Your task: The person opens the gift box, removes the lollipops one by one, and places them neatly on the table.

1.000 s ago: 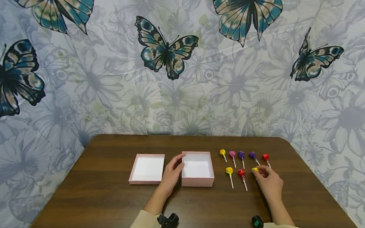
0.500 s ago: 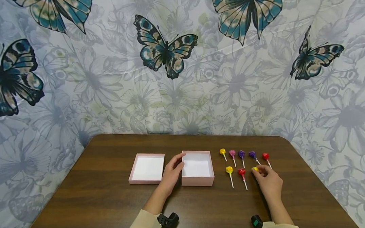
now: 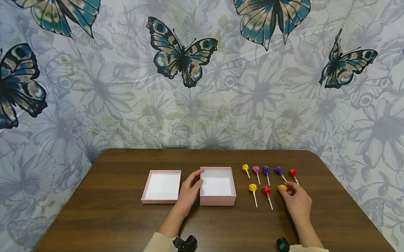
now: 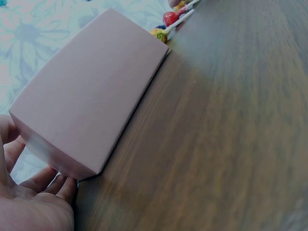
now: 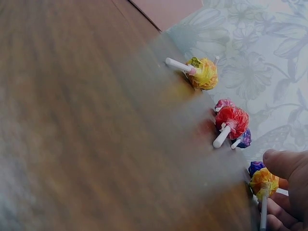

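My left hand [image 3: 188, 193] rests against the left side of a pink open-topped box [image 3: 218, 200], its fingertips at the rim and the wall. In the left wrist view the fingers lie along the side of the box. Over on the right, my right hand [image 3: 299, 203] pinches a yellow lollipop [image 5: 264, 183] by its candy head, between thumb and fingers. Its white stick points down in the right wrist view. Close by lie a red lollipop [image 3: 266, 189] and another yellow lollipop [image 3: 252, 188]. The inside of the box shows white, with nothing in it.
A shallow pink lid [image 3: 159, 203] lies inside-up left of the box. Behind the front lollipops runs a back row: yellow [image 3: 245, 167], pink [image 3: 256, 169], two purple lollipops [image 3: 266, 169] and a red one [image 3: 293, 172]. A butterfly-print cloth [image 3: 179, 113] hangs behind the wooden table [image 3: 238, 233].
Both hands keep their places on the box and the yellow lollipop. The whole head view shifts very slightly.
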Tool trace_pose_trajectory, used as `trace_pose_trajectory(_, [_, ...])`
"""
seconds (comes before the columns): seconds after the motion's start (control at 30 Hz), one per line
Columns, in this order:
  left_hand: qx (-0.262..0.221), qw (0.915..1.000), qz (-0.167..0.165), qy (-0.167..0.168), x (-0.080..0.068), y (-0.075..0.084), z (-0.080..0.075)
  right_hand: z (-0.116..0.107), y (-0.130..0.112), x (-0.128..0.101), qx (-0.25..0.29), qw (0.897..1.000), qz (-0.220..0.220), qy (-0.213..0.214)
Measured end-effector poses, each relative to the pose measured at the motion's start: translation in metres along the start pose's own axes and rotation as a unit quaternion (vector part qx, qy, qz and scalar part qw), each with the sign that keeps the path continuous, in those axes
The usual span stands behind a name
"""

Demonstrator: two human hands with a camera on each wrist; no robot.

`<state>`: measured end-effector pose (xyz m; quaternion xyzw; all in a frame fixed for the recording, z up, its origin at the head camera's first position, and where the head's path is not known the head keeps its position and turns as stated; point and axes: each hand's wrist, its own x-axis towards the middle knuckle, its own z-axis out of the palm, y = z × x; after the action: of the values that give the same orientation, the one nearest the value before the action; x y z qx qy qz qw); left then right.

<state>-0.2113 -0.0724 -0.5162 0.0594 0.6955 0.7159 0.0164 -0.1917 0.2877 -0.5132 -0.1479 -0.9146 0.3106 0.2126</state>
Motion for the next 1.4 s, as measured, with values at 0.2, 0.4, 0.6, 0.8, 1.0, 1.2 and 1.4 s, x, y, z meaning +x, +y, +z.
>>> trace_pose_trajectory(0.2, [-0.001, 1.0000, 0.002, 0.002, 0.000, 0.000, 0.000, 0.000, -0.001, 0.000, 0.009, 1.000, 0.005, -0.002])
trace_pose_trajectory(0.4, [0.001, 1.0000, 0.004, 0.000, 0.001, -0.003, 0.000, -0.001, -0.002, -0.001, 0.016, 1.000, 0.010, 0.001])
trace_pose_trajectory(0.6, [0.000, 1.0000, 0.005, 0.003, 0.002, -0.004, 0.000, -0.001, -0.004, -0.002, 0.025, 1.000, 0.012, 0.010])
trace_pose_trajectory(0.8, [-0.004, 1.0000, 0.005, 0.004, 0.001, -0.002, 0.001, -0.001, -0.006, -0.004, 0.030, 0.999, 0.000, 0.044])
trace_pose_trajectory(1.0, [0.003, 0.9999, 0.003, 0.010, 0.002, -0.001, 0.002, -0.003, -0.006, -0.003, 0.027, 0.998, 0.001, 0.065])
trace_pose_trajectory(1.2, [0.014, 0.9994, -0.001, 0.031, 0.002, 0.002, 0.000, -0.005, -0.012, -0.005, 0.035, 0.996, 0.008, 0.085])
trace_pose_trajectory(1.4, [0.016, 0.9982, 0.030, 0.049, 0.003, 0.021, -0.008, -0.008, -0.032, -0.005, 0.058, 0.988, -0.067, 0.124])
